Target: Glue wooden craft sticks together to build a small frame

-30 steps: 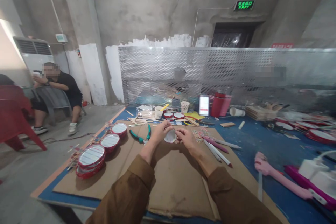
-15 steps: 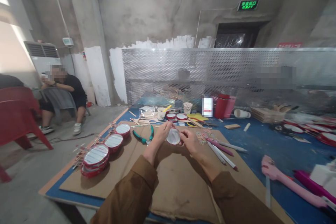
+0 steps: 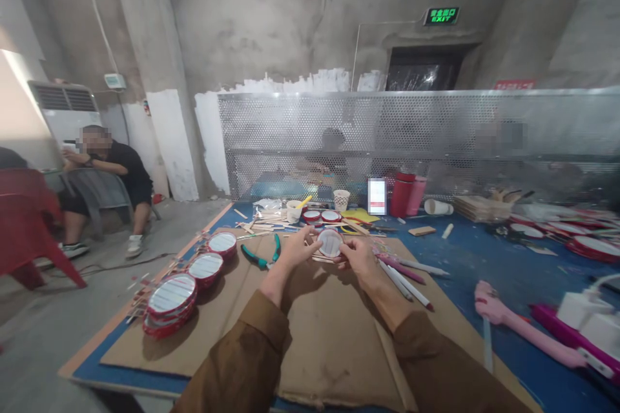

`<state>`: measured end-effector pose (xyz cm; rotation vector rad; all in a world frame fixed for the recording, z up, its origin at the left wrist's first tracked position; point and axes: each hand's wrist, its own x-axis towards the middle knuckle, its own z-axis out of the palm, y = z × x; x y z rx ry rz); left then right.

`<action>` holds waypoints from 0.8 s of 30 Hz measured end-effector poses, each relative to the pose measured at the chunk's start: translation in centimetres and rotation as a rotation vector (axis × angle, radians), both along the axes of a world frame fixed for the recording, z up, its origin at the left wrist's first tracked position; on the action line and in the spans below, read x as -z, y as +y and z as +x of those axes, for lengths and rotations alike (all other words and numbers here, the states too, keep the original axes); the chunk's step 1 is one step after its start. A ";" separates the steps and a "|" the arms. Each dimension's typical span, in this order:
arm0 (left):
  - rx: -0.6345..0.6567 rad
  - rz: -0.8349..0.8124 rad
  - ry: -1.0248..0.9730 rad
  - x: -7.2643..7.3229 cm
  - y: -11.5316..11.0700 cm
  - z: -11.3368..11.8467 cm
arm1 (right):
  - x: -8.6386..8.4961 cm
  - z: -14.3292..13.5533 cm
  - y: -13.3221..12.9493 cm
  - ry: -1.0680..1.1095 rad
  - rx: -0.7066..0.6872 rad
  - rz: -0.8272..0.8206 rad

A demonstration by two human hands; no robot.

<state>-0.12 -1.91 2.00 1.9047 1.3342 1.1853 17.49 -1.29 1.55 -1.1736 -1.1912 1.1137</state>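
Between my two hands, above the cardboard sheet [image 3: 334, 348], I hold a small round drum [image 3: 330, 243] with a pale face and a red rim. My left hand [image 3: 296, 250] grips its left edge with thumb and fingers. On the opposite edge, my right hand [image 3: 359, 261] pinches the rim. Teal-handled pliers [image 3: 264, 259] lie open just left of my left hand. Further left, a row of similar red-rimmed drums [image 3: 205, 268] rests on the cardboard, the nearest ones stacked. White and pink markers [image 3: 404, 279] lie to the right of my right hand.
Thin wooden sticks [image 3: 264, 226], paper cups [image 3: 341, 199] and red bottles [image 3: 402, 195] stand or lie along the back. A perforated metal screen [image 3: 411, 135] closes off the far edge. At right are a pink glue gun [image 3: 527, 332] and a magenta power strip [image 3: 571, 335]. A person [image 3: 121, 168] sits at left.
The drum has turned to face me more squarely, and a pale strip shows along its lower edge. My left fingers have shifted on its rim. The whole view has swung slightly right.
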 end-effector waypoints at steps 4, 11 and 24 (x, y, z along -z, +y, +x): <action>0.006 0.030 0.094 -0.3 -0.1 0.0 | -0.3 -0.2 -0.2 0.059 -0.002 -0.015; -0.013 0.131 0.242 -0.3 0.1 -0.1 | -0.5 0.0 -0.4 0.158 -0.005 -0.048; 0.041 0.122 0.227 -1.0 0.0 -0.2 | -0.1 0.4 0.1 0.183 -0.092 -0.006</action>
